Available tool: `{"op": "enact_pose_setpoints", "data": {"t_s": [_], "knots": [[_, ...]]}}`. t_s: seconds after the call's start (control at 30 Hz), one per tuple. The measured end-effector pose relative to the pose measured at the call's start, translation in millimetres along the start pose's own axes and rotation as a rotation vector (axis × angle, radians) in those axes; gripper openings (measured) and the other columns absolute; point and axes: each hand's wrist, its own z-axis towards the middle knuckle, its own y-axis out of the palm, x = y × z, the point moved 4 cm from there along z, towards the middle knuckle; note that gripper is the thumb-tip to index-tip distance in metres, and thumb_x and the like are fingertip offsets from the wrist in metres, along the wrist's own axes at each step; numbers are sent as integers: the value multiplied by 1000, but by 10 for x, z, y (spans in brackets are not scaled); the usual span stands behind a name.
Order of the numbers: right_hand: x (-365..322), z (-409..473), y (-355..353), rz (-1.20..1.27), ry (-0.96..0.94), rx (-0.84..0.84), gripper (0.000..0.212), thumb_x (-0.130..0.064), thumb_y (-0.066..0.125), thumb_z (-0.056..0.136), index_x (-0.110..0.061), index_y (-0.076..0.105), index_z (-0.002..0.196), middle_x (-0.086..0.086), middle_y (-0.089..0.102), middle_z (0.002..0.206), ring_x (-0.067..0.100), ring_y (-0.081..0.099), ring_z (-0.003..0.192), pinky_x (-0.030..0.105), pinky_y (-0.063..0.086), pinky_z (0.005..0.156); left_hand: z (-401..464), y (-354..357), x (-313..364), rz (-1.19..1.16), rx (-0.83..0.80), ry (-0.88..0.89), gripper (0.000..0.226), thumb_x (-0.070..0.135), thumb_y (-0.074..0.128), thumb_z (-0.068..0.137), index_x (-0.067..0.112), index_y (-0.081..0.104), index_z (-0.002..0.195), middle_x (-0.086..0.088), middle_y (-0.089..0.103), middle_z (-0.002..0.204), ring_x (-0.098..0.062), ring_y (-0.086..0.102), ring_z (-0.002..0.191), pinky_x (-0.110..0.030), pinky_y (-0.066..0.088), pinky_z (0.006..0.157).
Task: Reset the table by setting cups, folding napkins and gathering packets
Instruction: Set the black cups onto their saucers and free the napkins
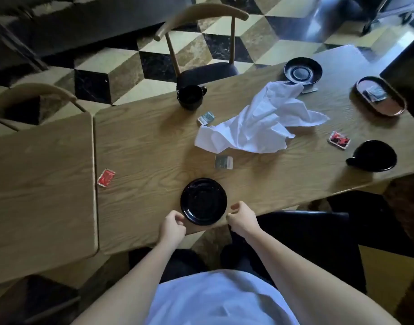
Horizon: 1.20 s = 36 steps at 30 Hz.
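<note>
Head view, setting: a person in a white top stands at the near edge of a long wooden table [154,148], both bare forearms reaching forward.
Left hand [172,227]: fingers loosely curled, gripping nothing, at the near-left rim of a black saucer [203,201]; whether a fingertip touches the rim cannot be told.
Right hand [242,218]: fingers likewise curled in, holding nothing, just beside the saucer's right rim, with no clear contact.
Near saucer: flat on the table by the near edge, between the two hands.
Napkin [260,124]: white cloth, crumpled and unfolded, mid-table.
Upright cup [190,97]: black, by the far edge, near a wooden chair [201,41].
Overturned cup [373,156]: black, mouth down, at the right, handle pointing left.
Far saucer [302,71]: black, just past the napkin's far corner.
Packets: a red packet [106,177] at the seam with the adjoining table on the left; a second red one [339,140] near the overturned cup; a blue-grey packet [206,117] at the napkin's left edge; a dark packet [223,162] below the napkin.
Oval tray [398,106]: far right, holding one packet.
</note>
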Motion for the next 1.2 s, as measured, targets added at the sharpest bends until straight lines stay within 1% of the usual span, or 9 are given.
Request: {"op": "enact_pose_setpoints", "data": {"t_s": [0.13, 0.23, 0.37, 0.5, 0.67, 0.8, 0.97, 1.07, 1.2], "knots": [[-117, 185, -97, -13, -17, -8, 39, -18, 58, 89, -12, 52, 127, 4, 61, 109, 14, 62, 84, 27, 51, 63, 116, -47, 265, 24, 64, -36, 27, -4, 52, 73, 22, 57, 76, 3, 61, 70, -23, 58, 72, -29, 45, 67], [-128, 260, -31, -21, -1, -44, 38, -15, 58, 87, -13, 51, 124, 6, 62, 114, 21, 63, 94, 30, 53, 71, 252, -61, 303, 105, 60, -61, 22, -3, 56, 74, 16, 57, 84, -2, 66, 77, -27, 62, 79, -32, 48, 72], [-132, 335, 25, -22, 16, -31, 30, -14, 57, 84, -15, 52, 114, 3, 60, 105, 21, 60, 91, 28, 46, 62, 415, -102, 307, 163, 59, -69, 25, 4, 67, 75, 12, 55, 95, -7, 65, 92, -31, 61, 89, -34, 44, 74], [-115, 374, 88, -39, 16, -15, 30, -12, 56, 87, -12, 56, 117, 2, 60, 103, 20, 56, 88, 25, 41, 58, 495, -63, 314, 98, -39, -49, 10, 8, 62, 79, 16, 61, 85, -4, 67, 84, -29, 61, 84, -34, 44, 71], [-96, 443, 23, -24, 32, 23, 18, -14, 58, 92, -15, 61, 109, 6, 67, 104, 23, 62, 91, 32, 52, 71, 510, 33, 335, -105, -92, -69, 7, 12, 58, 82, 14, 60, 89, -7, 62, 78, -23, 55, 71, -34, 44, 69], [-17, 491, -185, -16, 43, 85, 18, -13, 58, 91, -14, 63, 108, 6, 68, 103, 22, 63, 90, 30, 49, 68, 529, 131, 509, -58, -70, 8, 13, 8, 65, 84, 19, 58, 84, -9, 63, 79, -24, 56, 72, -36, 48, 70], [186, 540, -627, -6, 71, 144, 18, -14, 60, 89, -13, 64, 107, 5, 67, 103, 23, 64, 92, 34, 55, 76, 537, 450, 846, -46, -155, 48, 12, 7, 67, 85, 15, 59, 88, -14, 63, 85, -30, 64, 78, -55, 58, 79], [361, 556, -920, 24, 95, 187, 19, -14, 61, 89, -14, 65, 108, 5, 68, 104, 23, 66, 94, 37, 57, 81, 495, 701, 1095, -40, -218, 73, 13, 6, 67, 85, 16, 59, 84, -6, 60, 77, -24, 63, 71, -56, 59, 75], [568, 571, -1253, 58, 117, 235, 18, -13, 62, 89, -14, 66, 106, 4, 70, 105, 22, 66, 99, 39, 56, 87, 443, 985, 1416, 33, -273, 106, 10, 10, 68, 86, 16, 60, 86, -8, 63, 82, -34, 69, 84, -51, 61, 76]]}}
